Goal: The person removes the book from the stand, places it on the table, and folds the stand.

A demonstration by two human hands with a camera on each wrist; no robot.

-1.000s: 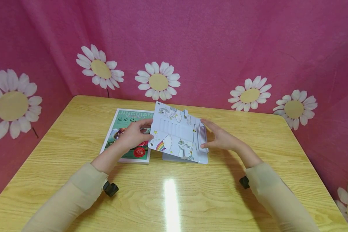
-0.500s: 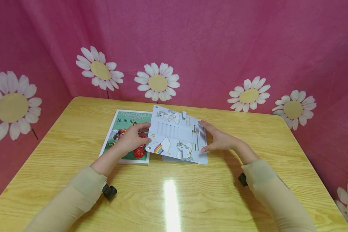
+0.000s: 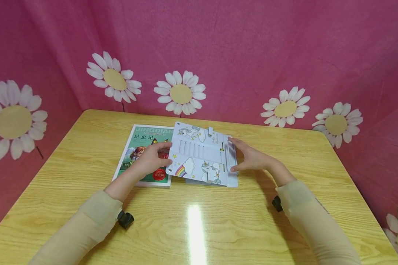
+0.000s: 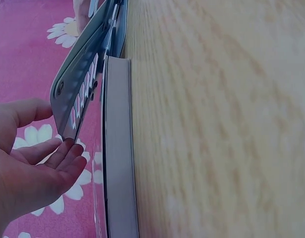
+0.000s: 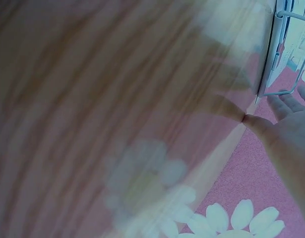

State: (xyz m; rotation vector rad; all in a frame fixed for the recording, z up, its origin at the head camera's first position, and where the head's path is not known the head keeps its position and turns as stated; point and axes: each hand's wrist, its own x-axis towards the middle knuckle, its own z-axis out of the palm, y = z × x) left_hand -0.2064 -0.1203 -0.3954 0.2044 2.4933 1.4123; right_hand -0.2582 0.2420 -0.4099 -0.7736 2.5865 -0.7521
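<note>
A white book stand (image 3: 199, 154) printed with unicorns and a rainbow is tilted on the table, its raised panel slanting up over a green-covered book (image 3: 129, 147). At the panel's raised left end, my left hand (image 3: 149, 160) holds the edge between thumb and fingertips. In the left wrist view, the fingers (image 4: 75, 151) meet the panel's edge, and slots show on its underside. Close against the wire page holder (image 3: 231, 152) at the stand's right end is my right hand (image 3: 253, 158), thumb and fingers spread. Its thumb tip touches the tabletop in the right wrist view.
The wooden table (image 3: 172, 221) is glossy and carries a bright reflection near its front. A pink curtain (image 3: 232, 55) with white daisies hangs behind and at both sides. Black wrist cameras (image 3: 125, 219) sit below the sleeves.
The stand's raised panel has come down a little toward the book, and my left hand has gone down with it. My right hand stays at the stand's right end.
</note>
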